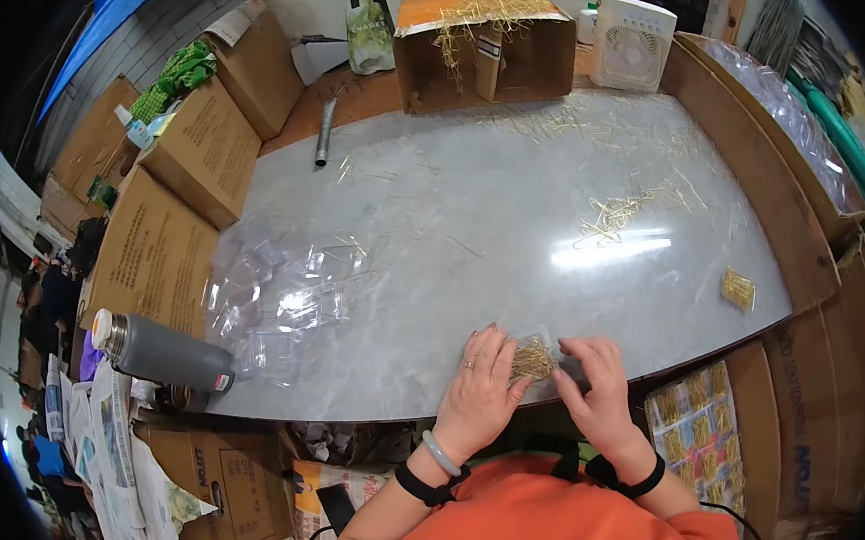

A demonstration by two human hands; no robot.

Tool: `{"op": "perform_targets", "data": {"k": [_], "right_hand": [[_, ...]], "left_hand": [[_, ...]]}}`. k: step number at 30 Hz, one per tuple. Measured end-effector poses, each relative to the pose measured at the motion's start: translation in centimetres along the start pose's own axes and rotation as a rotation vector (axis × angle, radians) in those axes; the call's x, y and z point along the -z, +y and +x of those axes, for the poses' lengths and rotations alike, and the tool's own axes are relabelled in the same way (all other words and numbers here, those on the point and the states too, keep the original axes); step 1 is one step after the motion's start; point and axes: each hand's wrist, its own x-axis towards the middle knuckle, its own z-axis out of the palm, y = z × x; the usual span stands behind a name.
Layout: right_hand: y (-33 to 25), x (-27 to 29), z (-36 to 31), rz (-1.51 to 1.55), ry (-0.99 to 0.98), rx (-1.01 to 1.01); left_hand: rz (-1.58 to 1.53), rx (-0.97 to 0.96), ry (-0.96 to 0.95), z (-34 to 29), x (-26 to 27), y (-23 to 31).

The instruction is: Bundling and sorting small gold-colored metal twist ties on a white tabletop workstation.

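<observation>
At the table's near edge lies a small clear plastic box filled with gold wire hooks. My left hand grips its left side, the thumb along the near edge and the fingers reaching past the far corner. Curled at the opposite side, my right hand has its thumb and fingertips against the clear plastic. Another filled box rests near the table's right edge. Loose gold hooks are heaped farther back. Several clear plastic boxes cluster on the left and look unfilled.
A grey flask lies tilted at the left edge. An open carton topped with gold hooks stands at the back, beside a white fan. A metal tube lies back left. Cardboard walls line both sides; packed boxes sit below right.
</observation>
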Motion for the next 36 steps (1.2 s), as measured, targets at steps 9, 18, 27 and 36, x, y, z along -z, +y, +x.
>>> {"op": "perform_targets", "data": {"k": [9,18,27,36], "right_hand": [[0.3,0.3,1.6,0.027,-0.021,-0.123],[-0.3,-0.9,0.8,-0.009,0.020,-0.024],[-0.2,-0.3,0.7,0.124,-0.057,-0.189],[0.2,0.8,2.9,0.633,-0.246,-0.689]], "left_hand": [[0.017,-0.012,-0.027,0.1,0.3,0.1],[-0.003,-0.004,-0.027,0.2,0.3,0.1],[-0.044,0.006,-0.019,0.3,0.2,0.1],[-0.033,-0.004,-0.016,0.4,0.1,0.1]]}}
